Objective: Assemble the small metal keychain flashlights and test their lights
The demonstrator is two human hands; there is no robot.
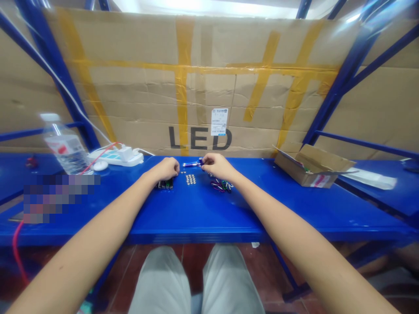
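My right hand (214, 165) is closed on the right end of a small blue tube (191, 165) near the back of the blue table. To the left, my left hand (169, 168) has its fingers curled together over a row of dark cylinders (166, 185); whatever it holds is too small to make out. Between my hands, several small silver discs (190, 179) lie in rows. Beside and below my right hand rests a pile of coloured metal clips (222, 186).
An open cardboard box (316, 168) stands at the right, beside a white packet (373, 178). At the left are a water bottle (67, 150), a white power strip (116, 157) and a red cable (18, 253). A large taped cardboard sheet (147, 100) rises behind the table (196, 218).
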